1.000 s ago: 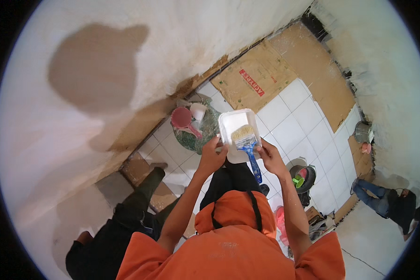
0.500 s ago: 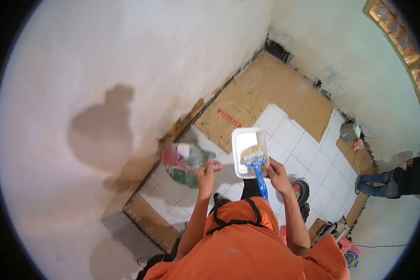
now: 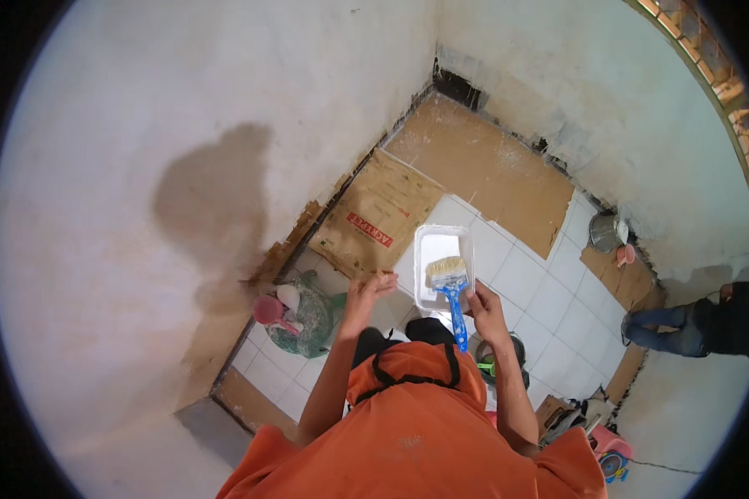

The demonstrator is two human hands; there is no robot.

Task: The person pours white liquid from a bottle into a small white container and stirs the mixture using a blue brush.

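My right hand (image 3: 488, 314) is closed on the right rim of a white plastic tray (image 3: 422, 249), held in front of my body. White paint shows inside the tray. A wide paintbrush (image 3: 449, 287) lies in it with pale bristles toward the far side; its blue, paint-speckled handle sticks out over the near rim. My left hand (image 3: 368, 299) hovers just left of the tray, apart from it. Its fingers are stretched toward the tray and nothing shows in them.
A greenish bundle (image 3: 312, 316) with a pink dipper (image 3: 268, 309) stands by the left wall. Cardboard (image 3: 483, 166) covers part of the white tiled floor. Along the right wall are a metal bucket (image 3: 605, 233) and another person (image 3: 695, 324). Assorted items (image 3: 558, 416) lie at lower right.
My view has shifted, so the floor and walls sit differently around me. The fingers of my left hand have straightened somewhat. The tray and brush stay in my right hand's hold.
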